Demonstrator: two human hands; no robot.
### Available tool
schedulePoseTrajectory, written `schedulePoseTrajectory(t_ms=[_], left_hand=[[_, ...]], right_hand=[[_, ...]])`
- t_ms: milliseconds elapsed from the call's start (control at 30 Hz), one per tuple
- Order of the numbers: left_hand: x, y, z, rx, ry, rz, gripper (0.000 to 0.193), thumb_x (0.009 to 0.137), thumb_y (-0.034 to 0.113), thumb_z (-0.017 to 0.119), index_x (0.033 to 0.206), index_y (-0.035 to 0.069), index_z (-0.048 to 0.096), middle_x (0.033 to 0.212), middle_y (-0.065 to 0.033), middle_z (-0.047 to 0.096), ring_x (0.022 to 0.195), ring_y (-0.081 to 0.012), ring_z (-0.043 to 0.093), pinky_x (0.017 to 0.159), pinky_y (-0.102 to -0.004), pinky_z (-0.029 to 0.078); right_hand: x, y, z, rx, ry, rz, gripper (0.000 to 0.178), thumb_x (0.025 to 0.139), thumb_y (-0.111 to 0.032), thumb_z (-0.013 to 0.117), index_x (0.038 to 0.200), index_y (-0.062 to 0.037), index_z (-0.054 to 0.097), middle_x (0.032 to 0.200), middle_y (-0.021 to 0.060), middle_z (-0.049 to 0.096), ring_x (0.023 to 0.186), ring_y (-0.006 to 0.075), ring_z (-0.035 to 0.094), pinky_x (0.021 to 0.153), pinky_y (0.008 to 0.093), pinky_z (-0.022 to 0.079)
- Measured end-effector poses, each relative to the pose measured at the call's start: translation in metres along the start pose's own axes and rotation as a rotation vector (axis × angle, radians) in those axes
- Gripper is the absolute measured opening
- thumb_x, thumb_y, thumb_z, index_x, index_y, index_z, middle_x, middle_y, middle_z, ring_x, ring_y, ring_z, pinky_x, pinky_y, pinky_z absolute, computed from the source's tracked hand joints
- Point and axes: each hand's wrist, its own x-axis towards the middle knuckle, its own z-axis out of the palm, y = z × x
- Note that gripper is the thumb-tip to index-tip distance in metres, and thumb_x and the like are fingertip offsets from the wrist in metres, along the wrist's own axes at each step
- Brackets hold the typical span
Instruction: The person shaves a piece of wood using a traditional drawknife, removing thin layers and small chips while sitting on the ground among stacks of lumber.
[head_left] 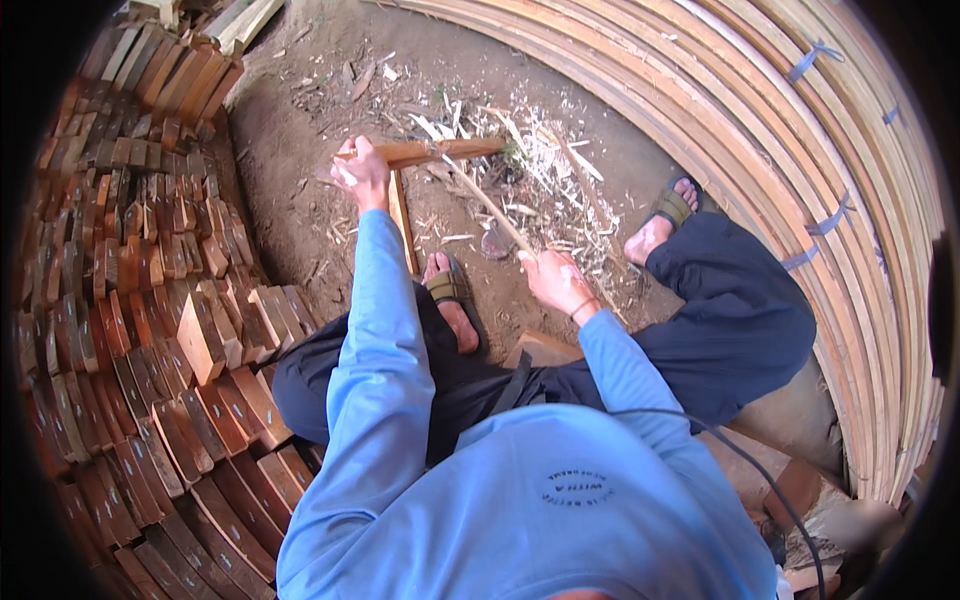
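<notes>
My left hand (362,172) is wrapped round the left end of a short brown piece of wood (405,154). That piece lies level, slightly above the ground. Closed on a slim wooden tool handle (490,208) is my right hand (558,282). The handle slants up and left until its far end meets the wood, where the tool's head is too small to make out. A narrow upright-looking strip of wood (402,222) extends from under the held piece toward my left foot.
Pale wood shavings (560,165) litter the dirt floor (280,130). Stacked wooden blocks (130,300) fill the left side. Long curved-looking boards (800,130) with blue ties run along the right. My sandalled feet stand either side of the work. A black cable (760,475) hangs at my right.
</notes>
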Motion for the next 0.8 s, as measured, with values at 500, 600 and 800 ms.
schedulePoseTrajectory(t_ms=[500,600,800], left_hand=[[-0.001,0.006,0.007,0.006,0.024,-0.034,0.046,0.084,0.030,0.049,0.103,-0.005,0.071,0.102,-0.0324,0.069,0.099,-0.0457,0.066,0.093,-0.0492,0.048],[0.000,0.001,0.004,0.006,-0.013,-0.041,0.044,0.083,0.029,0.049,0.098,-0.006,0.071,0.097,-0.0331,0.069,0.096,-0.0473,0.066,0.092,-0.0504,0.047],[-0.003,0.016,0.006,0.005,0.002,0.006,0.040,0.083,0.029,0.051,0.089,-0.007,0.069,0.086,-0.0303,0.069,0.082,-0.0418,0.068,0.082,-0.0492,0.049]], right_hand=[[-0.005,-0.013,0.004,0.052,0.086,-0.067,0.055,0.102,-0.040,0.045,0.083,0.0059,0.067,0.077,0.0316,0.063,0.076,0.0500,0.065,0.071,0.0543,0.051],[-0.014,-0.049,-0.028,0.246,0.255,-0.173,0.053,0.104,-0.040,0.044,0.081,0.0040,0.063,0.067,0.0273,0.059,0.062,0.0429,0.060,0.061,0.0509,0.047],[0.004,-0.004,0.008,0.037,-0.025,0.053,0.052,0.103,-0.037,0.046,0.083,0.0059,0.068,0.077,0.0304,0.065,0.079,0.0471,0.066,0.075,0.0541,0.050]])
